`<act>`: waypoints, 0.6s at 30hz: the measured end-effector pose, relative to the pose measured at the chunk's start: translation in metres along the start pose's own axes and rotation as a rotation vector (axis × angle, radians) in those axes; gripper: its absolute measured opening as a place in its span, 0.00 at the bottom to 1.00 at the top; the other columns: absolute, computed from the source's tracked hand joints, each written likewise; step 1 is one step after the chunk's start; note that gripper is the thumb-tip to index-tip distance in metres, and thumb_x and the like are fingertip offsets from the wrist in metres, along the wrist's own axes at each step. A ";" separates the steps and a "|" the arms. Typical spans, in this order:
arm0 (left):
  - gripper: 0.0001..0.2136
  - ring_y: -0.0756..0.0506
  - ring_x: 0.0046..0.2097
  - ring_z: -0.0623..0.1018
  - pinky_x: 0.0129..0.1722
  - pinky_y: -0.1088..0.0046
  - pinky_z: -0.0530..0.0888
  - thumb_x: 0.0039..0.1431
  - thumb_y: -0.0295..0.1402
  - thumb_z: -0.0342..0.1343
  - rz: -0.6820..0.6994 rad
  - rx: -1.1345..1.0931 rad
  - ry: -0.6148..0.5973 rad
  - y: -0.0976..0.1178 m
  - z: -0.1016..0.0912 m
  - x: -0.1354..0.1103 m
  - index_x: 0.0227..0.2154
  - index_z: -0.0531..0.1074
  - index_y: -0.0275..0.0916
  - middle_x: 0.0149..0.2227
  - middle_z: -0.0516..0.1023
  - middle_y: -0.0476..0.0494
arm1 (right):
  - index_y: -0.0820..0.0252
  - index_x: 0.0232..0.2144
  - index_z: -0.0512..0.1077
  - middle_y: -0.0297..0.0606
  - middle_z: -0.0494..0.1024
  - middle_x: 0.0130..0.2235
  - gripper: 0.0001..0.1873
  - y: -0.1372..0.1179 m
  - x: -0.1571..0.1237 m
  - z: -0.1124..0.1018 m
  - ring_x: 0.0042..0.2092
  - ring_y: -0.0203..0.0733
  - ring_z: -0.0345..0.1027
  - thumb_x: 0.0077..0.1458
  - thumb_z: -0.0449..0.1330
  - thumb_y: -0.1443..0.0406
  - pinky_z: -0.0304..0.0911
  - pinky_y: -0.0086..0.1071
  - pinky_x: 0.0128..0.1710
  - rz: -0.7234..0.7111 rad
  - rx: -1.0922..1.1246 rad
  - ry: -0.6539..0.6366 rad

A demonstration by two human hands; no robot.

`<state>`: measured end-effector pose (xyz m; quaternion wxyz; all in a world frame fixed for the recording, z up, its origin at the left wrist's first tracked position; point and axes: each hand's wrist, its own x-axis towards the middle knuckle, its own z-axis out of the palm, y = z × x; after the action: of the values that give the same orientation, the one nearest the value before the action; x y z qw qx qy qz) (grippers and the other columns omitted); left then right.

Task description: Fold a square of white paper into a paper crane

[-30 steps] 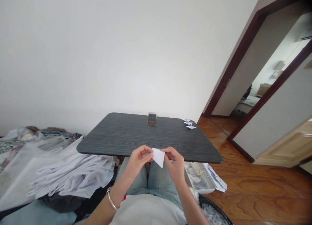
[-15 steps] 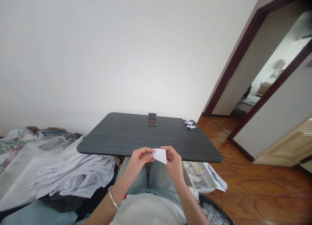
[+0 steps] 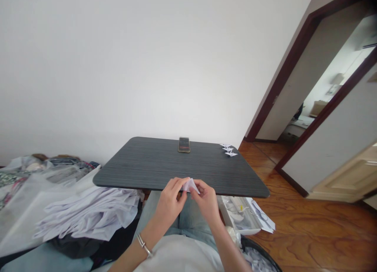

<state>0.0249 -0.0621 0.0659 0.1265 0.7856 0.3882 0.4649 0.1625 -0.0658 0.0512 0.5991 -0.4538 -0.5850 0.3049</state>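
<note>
Just over the near edge of the dark table [image 3: 153,162], a small folded piece of white paper [image 3: 191,184] is pinched between both my hands. My left hand [image 3: 172,195] holds its left side, fingers curled over the top and thumb below. On the right side, my right hand [image 3: 204,196] grips it between thumb and index finger. The paper shows raised, angled flaps, partly hidden by my fingers. At the table's far right corner, several small folded paper cranes [image 3: 228,149] stand in a row.
A phone [image 3: 184,144] leans near the table's back edge, by the white wall [image 3: 165,67]. White cloth or paper [image 3: 94,213] is heaped at lower left. Under the table's right side is a white box [image 3: 240,215] of items, beside a dark-rimmed bag of paper pieces [image 3: 259,260].
The paper has gone from a flat shape to one with raised flaps. My left hand has turned and moved right, and both hands have come closer together around it.
</note>
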 end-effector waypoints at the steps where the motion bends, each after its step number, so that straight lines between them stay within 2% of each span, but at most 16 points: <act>1: 0.17 0.46 0.39 0.73 0.40 0.69 0.71 0.54 0.21 0.47 -0.014 0.017 0.006 -0.001 0.001 0.000 0.47 0.67 0.40 0.37 0.73 0.44 | 0.61 0.33 0.75 0.37 0.78 0.28 0.09 0.000 -0.001 0.000 0.27 0.40 0.70 0.49 0.58 0.65 0.66 0.28 0.24 -0.017 -0.019 0.013; 5: 0.18 0.46 0.40 0.73 0.42 0.70 0.71 0.56 0.20 0.44 -0.046 0.047 0.003 -0.001 0.000 -0.001 0.48 0.66 0.40 0.39 0.73 0.43 | 0.60 0.34 0.75 0.39 0.78 0.30 0.09 0.001 -0.004 0.000 0.30 0.41 0.71 0.53 0.56 0.66 0.68 0.30 0.28 -0.060 -0.115 0.035; 9: 0.18 0.46 0.42 0.74 0.43 0.70 0.71 0.58 0.22 0.44 -0.048 0.003 -0.015 0.004 -0.006 0.000 0.50 0.66 0.41 0.41 0.74 0.42 | 0.58 0.36 0.75 0.38 0.75 0.29 0.10 -0.001 -0.007 -0.001 0.29 0.39 0.70 0.55 0.55 0.67 0.68 0.29 0.27 -0.149 -0.191 0.009; 18: 0.16 0.46 0.46 0.73 0.46 0.72 0.69 0.59 0.22 0.43 -0.052 -0.224 0.020 0.012 -0.015 0.004 0.43 0.73 0.40 0.43 0.75 0.43 | 0.55 0.37 0.75 0.35 0.73 0.26 0.12 -0.009 -0.009 -0.003 0.26 0.37 0.67 0.55 0.53 0.71 0.65 0.29 0.25 -0.361 -0.137 -0.038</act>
<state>0.0191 -0.0696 0.0834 0.2215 0.7515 0.3552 0.5099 0.1632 -0.0783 0.0556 0.6005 -0.3755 -0.6875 0.1605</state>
